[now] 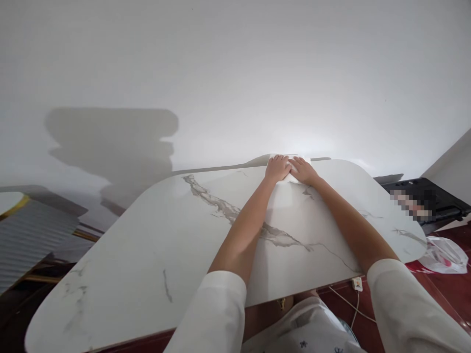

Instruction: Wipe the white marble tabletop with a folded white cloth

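Note:
At the far edge of the marble-patterned white table (121,245), both my arms are stretched forward. My left hand (278,168) presses down on a white cloth (292,177), its fingers bent over the top. Close against it, my right hand (303,170) rests on the same cloth with its fingers angled inward. Most of the cloth is hidden under the two hands; a fold shows between and below them, and its back edge lies near the wall. Whether it is cloth or thick paper I cannot fully tell.
A white wall (235,78) rises right behind the table. To the left stands a ribbed grey piece with gold trim (33,240). On the right are a black case-like object (445,196), a clear plastic bag (445,255) and a white power socket with cable (356,284) below the table edge.

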`<action>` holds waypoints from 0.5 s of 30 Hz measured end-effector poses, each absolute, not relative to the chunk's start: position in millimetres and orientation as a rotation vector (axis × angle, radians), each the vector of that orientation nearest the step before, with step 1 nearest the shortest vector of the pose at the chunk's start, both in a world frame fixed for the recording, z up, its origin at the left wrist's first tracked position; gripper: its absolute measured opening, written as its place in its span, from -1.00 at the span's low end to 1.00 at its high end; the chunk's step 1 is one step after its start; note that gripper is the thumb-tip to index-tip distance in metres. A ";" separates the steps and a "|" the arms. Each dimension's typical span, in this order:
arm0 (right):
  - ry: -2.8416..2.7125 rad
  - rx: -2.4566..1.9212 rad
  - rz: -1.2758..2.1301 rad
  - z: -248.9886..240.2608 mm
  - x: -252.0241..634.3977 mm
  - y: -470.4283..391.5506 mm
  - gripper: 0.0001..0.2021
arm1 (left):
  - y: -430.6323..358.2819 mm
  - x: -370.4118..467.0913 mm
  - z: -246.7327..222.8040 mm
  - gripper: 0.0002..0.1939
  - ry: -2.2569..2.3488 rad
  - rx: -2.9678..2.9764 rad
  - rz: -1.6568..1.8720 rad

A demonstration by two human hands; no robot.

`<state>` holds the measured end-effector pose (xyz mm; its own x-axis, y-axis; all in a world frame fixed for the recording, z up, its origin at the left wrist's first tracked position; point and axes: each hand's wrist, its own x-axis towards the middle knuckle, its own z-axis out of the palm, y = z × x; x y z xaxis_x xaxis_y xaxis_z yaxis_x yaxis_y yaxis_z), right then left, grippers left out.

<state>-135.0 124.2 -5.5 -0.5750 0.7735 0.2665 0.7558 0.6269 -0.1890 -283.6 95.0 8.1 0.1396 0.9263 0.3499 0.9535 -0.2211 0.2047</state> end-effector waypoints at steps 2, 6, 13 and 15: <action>-2.527 -1.228 0.089 -6.2 -127.7 127.6 -0.44 | 96.4 -276.6 7.4 -0.61 -1.923 -2.306 -0.597; -2.529 -1.223 0.095 -5.4 -117.5 131.3 -0.45 | 98.0 -264.8 7.0 -0.62 -1.951 -2.276 -0.592; -2.551 -1.269 0.033 -4.5 -118.0 117.0 -0.45 | 86.3 -263.5 5.7 -0.60 -1.940 -2.277 -0.616; -2.544 -1.260 0.037 -6.1 -116.1 109.3 -0.45 | 78.7 -262.7 5.4 -0.61 -1.928 -2.278 -0.623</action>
